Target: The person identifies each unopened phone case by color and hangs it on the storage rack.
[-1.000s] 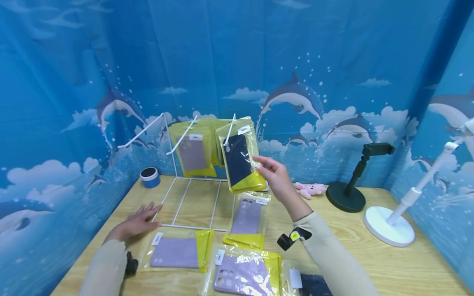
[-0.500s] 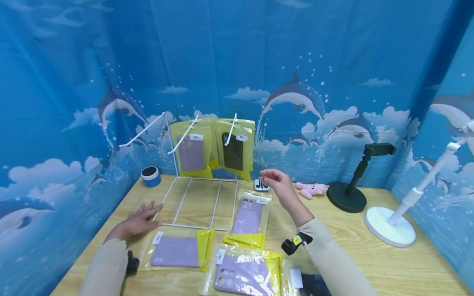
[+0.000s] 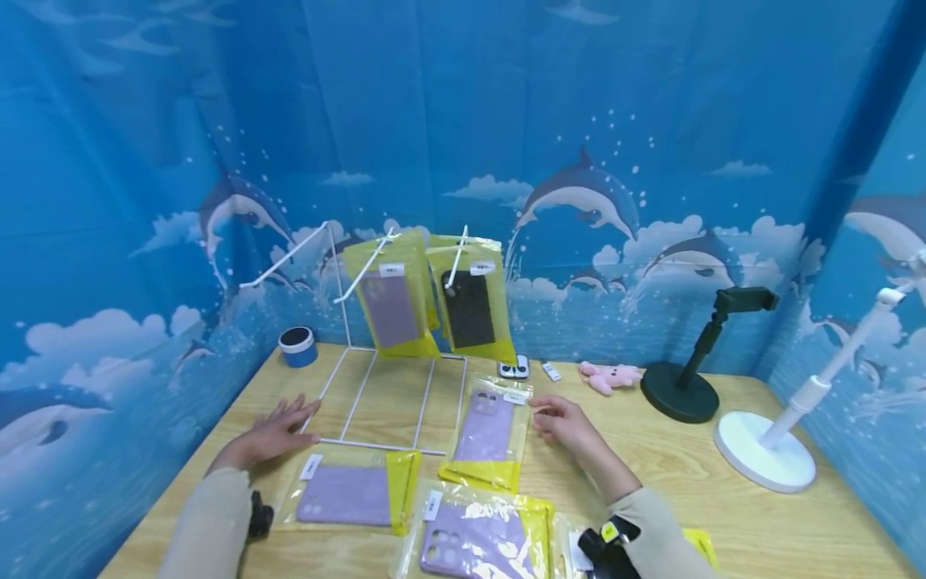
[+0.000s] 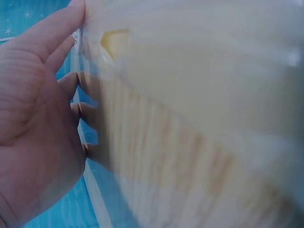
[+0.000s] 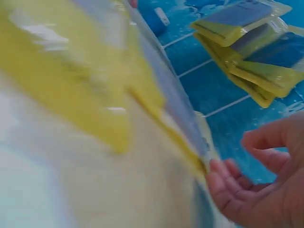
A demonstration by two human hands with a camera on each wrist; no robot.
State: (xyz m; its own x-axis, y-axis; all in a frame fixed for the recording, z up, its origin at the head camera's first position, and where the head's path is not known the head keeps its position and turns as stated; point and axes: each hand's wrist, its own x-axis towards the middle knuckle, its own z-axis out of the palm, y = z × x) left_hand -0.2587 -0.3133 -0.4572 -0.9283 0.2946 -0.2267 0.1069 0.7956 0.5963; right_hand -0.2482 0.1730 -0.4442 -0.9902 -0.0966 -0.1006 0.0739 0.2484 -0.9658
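My left hand (image 3: 271,434) rests on the table at the front left corner of a white wire rack (image 3: 340,441). In the left wrist view its fingers are extended and hold nothing. My right hand (image 3: 567,426), fingers loosely bent and holding nothing, is just right of a bagged purple phone case (image 3: 485,426) lying flat; whether they touch I cannot tell. On the rack's hooks hang a bagged purple phone case (image 3: 391,310) and a bagged black phone case (image 3: 470,310), with more bags behind. Two bagged purple cases, one left (image 3: 347,492) and one centre (image 3: 473,537), lie in front.
Another bag (image 3: 702,545) is mostly hidden under my right forearm. A blue-and-white round container (image 3: 297,347) stands back left. An earphone case (image 3: 513,368), pink plush toy (image 3: 610,376), black phone stand (image 3: 682,394) and white stand (image 3: 765,452) line the right rear. A dolphin-print curtain surrounds the table.
My right hand has let go of the bagged black phone case on the right hook and come down and forward beside the flat purple one. The hanging bags have swung. The left hand stays put.
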